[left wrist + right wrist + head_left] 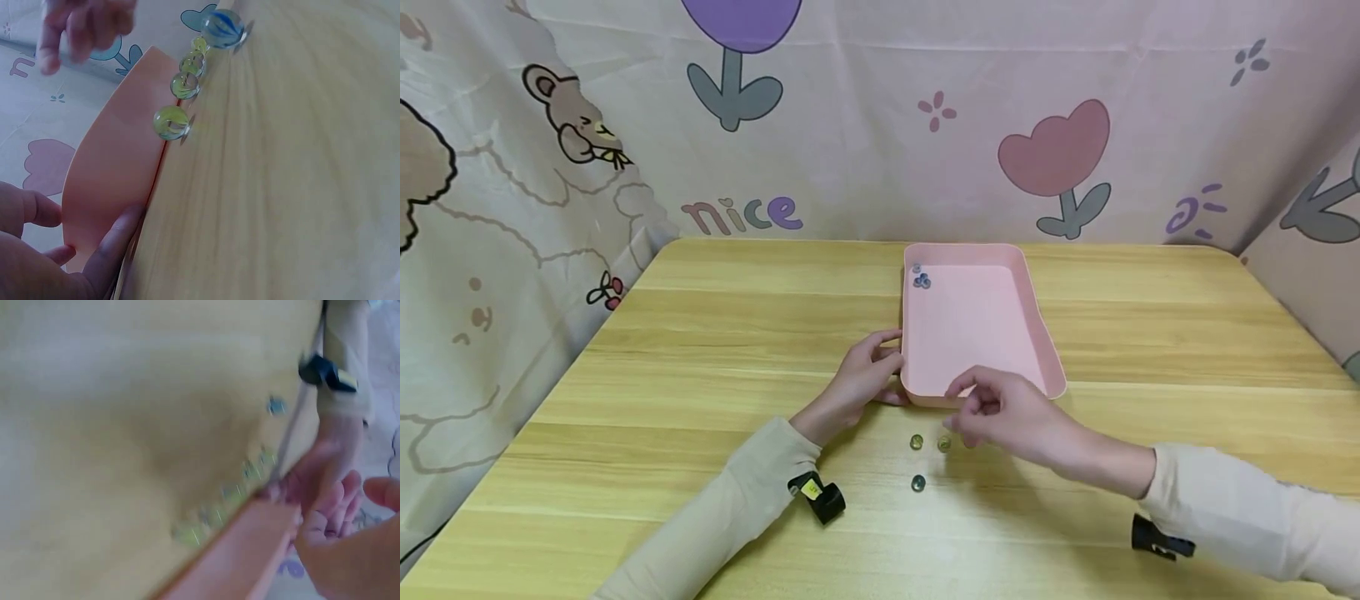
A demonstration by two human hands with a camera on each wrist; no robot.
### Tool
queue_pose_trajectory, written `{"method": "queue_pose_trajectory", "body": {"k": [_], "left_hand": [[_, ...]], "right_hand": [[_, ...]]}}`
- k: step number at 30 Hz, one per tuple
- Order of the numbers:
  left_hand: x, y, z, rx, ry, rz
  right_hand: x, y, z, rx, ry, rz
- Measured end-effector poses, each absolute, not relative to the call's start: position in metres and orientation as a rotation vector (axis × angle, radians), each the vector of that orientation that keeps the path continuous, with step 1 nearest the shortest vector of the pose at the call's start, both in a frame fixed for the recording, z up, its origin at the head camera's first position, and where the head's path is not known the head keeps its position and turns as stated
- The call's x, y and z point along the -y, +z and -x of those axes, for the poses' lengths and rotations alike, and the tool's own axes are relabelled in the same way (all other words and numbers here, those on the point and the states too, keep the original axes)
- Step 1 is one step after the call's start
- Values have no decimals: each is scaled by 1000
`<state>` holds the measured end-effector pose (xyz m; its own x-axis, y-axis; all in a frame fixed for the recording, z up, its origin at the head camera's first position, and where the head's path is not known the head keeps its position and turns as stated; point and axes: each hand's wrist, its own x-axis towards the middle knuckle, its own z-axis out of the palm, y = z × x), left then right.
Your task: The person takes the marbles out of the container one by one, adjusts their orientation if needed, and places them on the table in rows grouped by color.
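Note:
A pink tray (970, 333) lies on the table, with several blue marbles (922, 281) in its far left corner. My left hand (867, 375) rests against the tray's near left corner, its fingers (112, 247) touching the outer wall. Above the tray's near edge hovers my right hand (1011, 417), fingers loosely bent, and no marble shows between them. Several yellow-green marbles (171, 122) stand in a row just in front of the tray, some hidden behind the right hand in the head view. Nearer the person sits a single blue marble (918, 482).
The wooden table (700, 333) extends on both sides of the tray. Behind it hangs a patterned cloth (865, 125). Black wrist cameras (824, 500) are worn on both sleeves.

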<state>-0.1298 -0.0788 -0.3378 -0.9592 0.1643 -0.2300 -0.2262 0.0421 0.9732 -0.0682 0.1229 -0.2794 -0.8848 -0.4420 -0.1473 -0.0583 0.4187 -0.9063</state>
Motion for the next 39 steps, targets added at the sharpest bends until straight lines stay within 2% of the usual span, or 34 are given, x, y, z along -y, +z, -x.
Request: {"method": "queue_pose_trajectory", "body": {"k": [12, 19, 39], "left_hand": [[80, -337, 129, -2037, 1996, 48], [79, -337, 130, -2034, 2000, 42], [79, -337, 129, -2031, 2006, 52]], "right_hand": [[-130, -250, 155, -2524, -1230, 452], [-126, -251, 198, -2716, -1230, 472], [-113, -280, 269, -2563, -1302, 386]]}}
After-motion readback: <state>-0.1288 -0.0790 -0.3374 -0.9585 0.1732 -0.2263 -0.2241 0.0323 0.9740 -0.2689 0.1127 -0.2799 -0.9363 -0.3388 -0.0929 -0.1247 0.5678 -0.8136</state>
